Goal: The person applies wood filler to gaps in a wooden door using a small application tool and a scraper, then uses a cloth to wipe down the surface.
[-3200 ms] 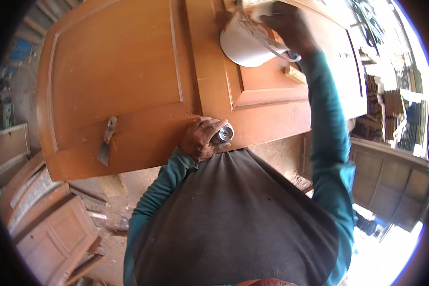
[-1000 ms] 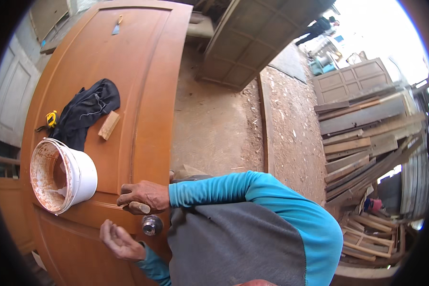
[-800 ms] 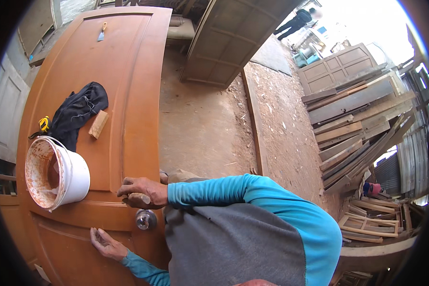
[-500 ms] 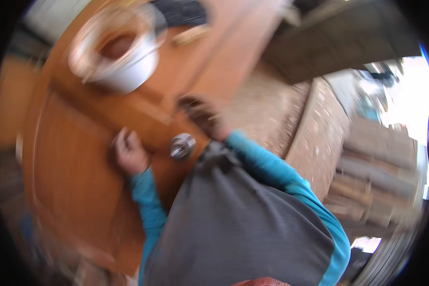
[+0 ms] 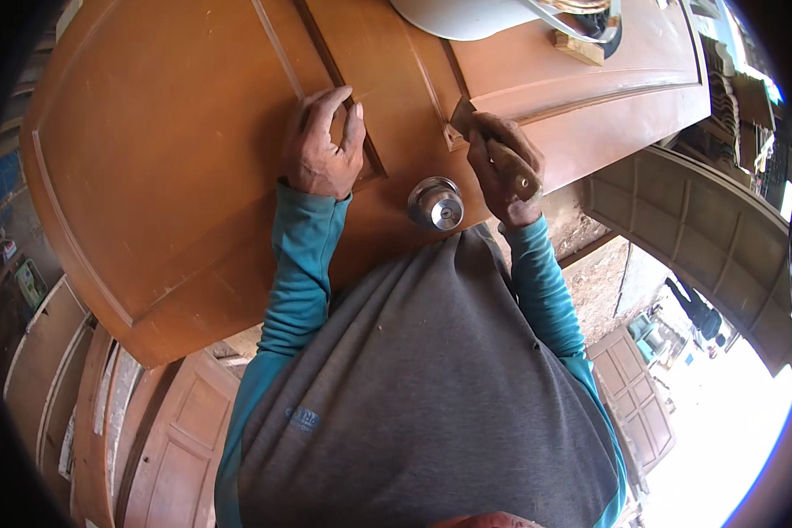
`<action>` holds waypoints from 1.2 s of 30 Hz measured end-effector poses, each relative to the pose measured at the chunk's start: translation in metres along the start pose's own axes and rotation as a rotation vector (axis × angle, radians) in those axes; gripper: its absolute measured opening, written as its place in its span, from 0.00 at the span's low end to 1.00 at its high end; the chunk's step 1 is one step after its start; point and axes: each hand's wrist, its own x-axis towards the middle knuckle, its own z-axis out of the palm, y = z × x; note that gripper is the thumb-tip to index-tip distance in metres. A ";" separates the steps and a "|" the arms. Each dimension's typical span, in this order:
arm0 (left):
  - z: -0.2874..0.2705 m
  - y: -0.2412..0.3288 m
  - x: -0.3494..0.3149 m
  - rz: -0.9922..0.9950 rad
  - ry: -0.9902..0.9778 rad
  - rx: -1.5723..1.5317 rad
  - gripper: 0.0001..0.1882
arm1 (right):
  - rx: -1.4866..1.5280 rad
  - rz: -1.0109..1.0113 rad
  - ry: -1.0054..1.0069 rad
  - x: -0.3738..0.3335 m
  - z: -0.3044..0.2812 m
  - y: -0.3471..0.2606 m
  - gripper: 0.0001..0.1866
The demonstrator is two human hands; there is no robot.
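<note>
A brown wooden door point(image 5: 194, 114) with recessed panels lies flat in front of me. My right hand point(image 5: 506, 167) is closed round the wooden handle point(image 5: 513, 173) of a putty knife. Its dark blade point(image 5: 463, 114) is over the corner of a panel's moulding; I cannot tell whether it touches. On the door's face rests my left hand point(image 5: 326, 150), thumb and forefinger curved apart, with nothing visible in it. Between the hands, at the door's near edge, is a round metal doorknob point(image 5: 436, 204) with a keyhole.
A white bucket point(image 5: 458, 18) stands on the door's far side, cut off by the frame. Beside it lies a small wood block point(image 5: 579, 48). More panelled doors lean at lower left point(image 5: 185, 431) and at right point(image 5: 634, 396). A large framed panel point(image 5: 686, 238) slants at the right.
My view has swung round, so the door and bucket sit differently in the picture. Motion blur has gone. Both hands now appear farther along the door, either side of the knob.
</note>
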 end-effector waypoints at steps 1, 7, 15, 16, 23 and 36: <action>0.000 0.000 0.000 0.006 -0.002 -0.004 0.13 | 0.007 -0.018 -0.010 0.003 0.000 -0.002 0.08; 0.002 -0.010 0.000 0.024 0.018 -0.017 0.13 | -0.031 -0.046 -0.112 0.006 0.004 -0.008 0.11; 0.000 -0.016 -0.002 0.076 0.018 -0.029 0.14 | -0.059 0.011 -0.291 0.002 -0.007 -0.014 0.16; 0.000 -0.013 -0.001 0.074 0.022 -0.031 0.13 | -0.053 0.017 -0.305 0.004 -0.008 -0.016 0.16; -0.001 -0.010 -0.001 0.053 0.018 -0.029 0.12 | -0.201 -0.012 0.028 0.004 -0.036 -0.012 0.15; 0.007 -0.017 -0.004 0.044 0.050 -0.054 0.13 | 0.124 0.134 -0.169 0.002 -0.012 -0.006 0.10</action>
